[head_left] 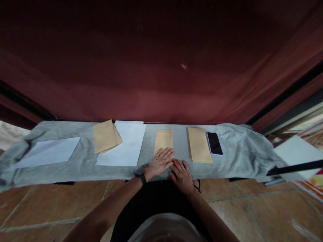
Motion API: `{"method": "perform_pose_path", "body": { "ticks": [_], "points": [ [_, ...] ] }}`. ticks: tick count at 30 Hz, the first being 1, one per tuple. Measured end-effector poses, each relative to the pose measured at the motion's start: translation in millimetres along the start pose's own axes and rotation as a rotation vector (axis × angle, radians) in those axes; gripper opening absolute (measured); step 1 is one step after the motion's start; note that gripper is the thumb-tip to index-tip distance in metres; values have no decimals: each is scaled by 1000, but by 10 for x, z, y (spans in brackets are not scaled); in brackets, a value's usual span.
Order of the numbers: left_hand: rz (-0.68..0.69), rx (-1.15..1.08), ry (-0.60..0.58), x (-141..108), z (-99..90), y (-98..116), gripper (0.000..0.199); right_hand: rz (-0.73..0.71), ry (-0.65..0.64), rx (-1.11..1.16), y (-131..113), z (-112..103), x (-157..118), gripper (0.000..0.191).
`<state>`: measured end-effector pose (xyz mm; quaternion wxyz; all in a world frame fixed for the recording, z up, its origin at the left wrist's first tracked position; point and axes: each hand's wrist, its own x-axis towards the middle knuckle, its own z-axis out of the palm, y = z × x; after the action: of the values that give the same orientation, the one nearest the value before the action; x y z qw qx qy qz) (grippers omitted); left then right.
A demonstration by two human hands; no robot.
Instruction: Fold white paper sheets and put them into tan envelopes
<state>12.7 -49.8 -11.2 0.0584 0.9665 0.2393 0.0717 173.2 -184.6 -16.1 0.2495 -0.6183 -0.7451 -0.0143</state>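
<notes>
A brown envelope [164,137] lies upright in front of me on the grey cloth. My left hand [159,163], with a dark band at the wrist, rests flat on its lower part, fingers stretched out. Just right of it, my right hand [182,175] touches the cloth near the envelope's lower right corner, its fingers slightly apart and holding nothing that I can see. A stack of brown envelopes [200,144] is to the right. On the left, more brown envelopes [104,136] partly cover white paper sheets [128,143].
A phone [215,143] lies right of the envelope stack. Another white sheet [50,152] is at the far left of the cloth-covered table [83,171]. A dark red curtain [151,84] hangs behind, and a black bar [297,167] crosses at the right.
</notes>
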Motion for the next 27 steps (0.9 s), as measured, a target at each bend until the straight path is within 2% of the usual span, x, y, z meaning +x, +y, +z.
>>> {"method": "perform_pose_path", "body": {
  "ticks": [10, 20, 27],
  "points": [
    [137, -5, -79, -415, -131, 47, 81, -29, -13, -15, 39, 20, -23, 41],
    [125, -60, -87, -444, -131, 90, 87, -29, -55, -28, 87, 41, -44, 40],
    [123, -37, -79, -438, -153, 112, 86, 45, -20, 28, 65, 123, 3, 43]
  ]
}}
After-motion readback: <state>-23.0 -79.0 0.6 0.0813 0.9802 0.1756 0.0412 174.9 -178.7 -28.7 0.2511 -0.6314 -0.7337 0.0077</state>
